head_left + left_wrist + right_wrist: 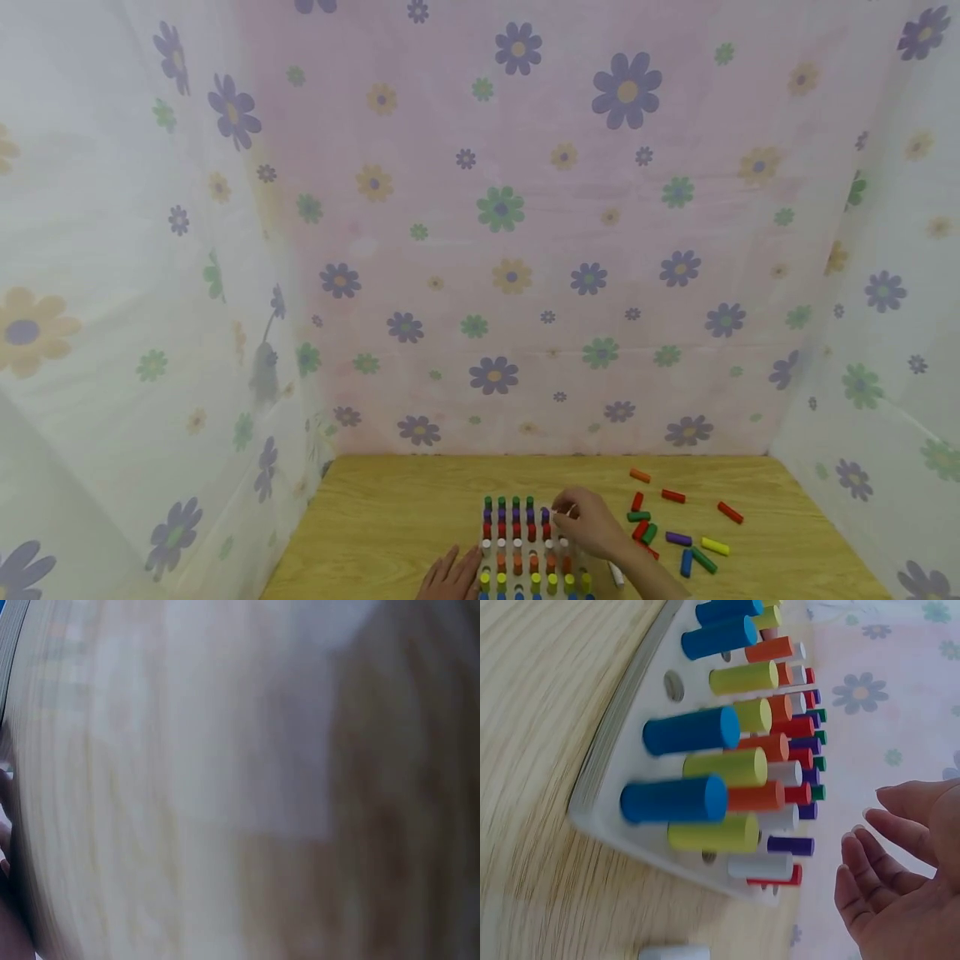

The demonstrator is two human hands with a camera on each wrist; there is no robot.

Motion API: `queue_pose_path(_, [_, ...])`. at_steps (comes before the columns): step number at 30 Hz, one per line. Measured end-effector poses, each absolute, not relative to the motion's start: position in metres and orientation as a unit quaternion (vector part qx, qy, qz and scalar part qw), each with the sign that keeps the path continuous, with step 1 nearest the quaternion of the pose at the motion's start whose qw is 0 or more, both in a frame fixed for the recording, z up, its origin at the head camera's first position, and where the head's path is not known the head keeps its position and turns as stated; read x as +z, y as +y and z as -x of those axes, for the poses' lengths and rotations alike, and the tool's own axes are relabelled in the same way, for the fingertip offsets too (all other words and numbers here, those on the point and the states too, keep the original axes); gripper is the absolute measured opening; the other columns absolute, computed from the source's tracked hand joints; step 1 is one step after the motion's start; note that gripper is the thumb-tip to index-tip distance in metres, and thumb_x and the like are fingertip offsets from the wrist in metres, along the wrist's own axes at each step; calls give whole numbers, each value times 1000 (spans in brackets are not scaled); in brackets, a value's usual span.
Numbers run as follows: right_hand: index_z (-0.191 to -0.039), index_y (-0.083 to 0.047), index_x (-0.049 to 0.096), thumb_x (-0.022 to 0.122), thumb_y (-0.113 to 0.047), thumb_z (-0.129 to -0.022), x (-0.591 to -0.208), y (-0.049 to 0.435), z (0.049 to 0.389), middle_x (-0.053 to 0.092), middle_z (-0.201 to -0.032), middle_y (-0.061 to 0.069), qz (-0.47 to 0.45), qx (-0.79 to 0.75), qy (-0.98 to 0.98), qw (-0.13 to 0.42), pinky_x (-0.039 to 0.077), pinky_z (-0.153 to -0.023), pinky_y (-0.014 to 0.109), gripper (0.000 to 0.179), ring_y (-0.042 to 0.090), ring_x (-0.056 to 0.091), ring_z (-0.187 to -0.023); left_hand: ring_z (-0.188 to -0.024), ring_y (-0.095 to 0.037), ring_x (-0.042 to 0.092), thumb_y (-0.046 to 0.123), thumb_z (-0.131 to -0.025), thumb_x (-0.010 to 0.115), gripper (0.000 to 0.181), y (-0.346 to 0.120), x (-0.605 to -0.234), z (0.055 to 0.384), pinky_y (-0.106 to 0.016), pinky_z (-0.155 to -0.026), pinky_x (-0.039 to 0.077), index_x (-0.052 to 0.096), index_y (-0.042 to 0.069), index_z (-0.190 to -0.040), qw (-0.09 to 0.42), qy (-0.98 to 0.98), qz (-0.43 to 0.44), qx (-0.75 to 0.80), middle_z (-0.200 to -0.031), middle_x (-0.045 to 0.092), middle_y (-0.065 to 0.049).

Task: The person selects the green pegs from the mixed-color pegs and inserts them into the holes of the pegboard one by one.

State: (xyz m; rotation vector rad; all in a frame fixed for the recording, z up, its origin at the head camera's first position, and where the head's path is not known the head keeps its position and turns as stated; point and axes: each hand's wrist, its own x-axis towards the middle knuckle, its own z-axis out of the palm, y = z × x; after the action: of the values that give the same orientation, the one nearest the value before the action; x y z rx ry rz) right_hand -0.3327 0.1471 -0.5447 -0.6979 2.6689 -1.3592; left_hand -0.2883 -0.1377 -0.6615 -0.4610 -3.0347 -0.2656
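A white pegboard (660, 664) stands on the wooden table, filled with rows of coloured pegs: green, purple, red, white, orange, yellow and blue from back to front. My right hand (588, 525) is over the board's back right corner. In the right wrist view its fingers are partly bent and apart, with nothing between them, near a purple peg (791, 846) and a white peg (761, 865). My left hand (450, 575) rests at the board's left edge with fingers spread. Blurred wood grain fills most of the left wrist view, with only a sliver of hand at its left edge.
Loose pegs lie scattered on the table right of the board, among them an orange peg (640, 475), a red peg (730, 512), a yellow peg (715, 547) and a blue peg (686, 563). A white peg (616, 575) lies by my right forearm. Flowered curtains (555, 242) surround the table.
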Motion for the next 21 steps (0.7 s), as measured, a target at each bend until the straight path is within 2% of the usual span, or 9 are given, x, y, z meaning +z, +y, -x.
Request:
queue_pose_path(10, [-105,-3,64,63,-19,-91,-536,181,318,61,-97,4,222,-403,887,42,48,-60,28,21,17,56,-76,-131,-27,39,58,-98,17,58,-140,-658,288,-52,-102,33,39,31,-144,9,-981,170,-93,-141,44,14])
queue_pose_path(17, [-106,-5,62,64,-23,-90,-533,210,312,61,-102,10,215,-400,890,36,49,-63,27,23,19,56,-80,-130,-27,40,57,-98,16,57,-141,-659,286,-51,-101,35,41,31,-143,35,-980,179,-81,-141,45,14])
queue_pose_path(21, [-106,-6,62,65,-25,-90,-536,224,310,61,-103,10,202,-381,902,16,50,-65,28,25,18,57,-83,-133,-29,36,68,-92,8,71,-144,-657,283,-53,-102,33,39,31,-144,35,-976,210,-37,-146,39,11])
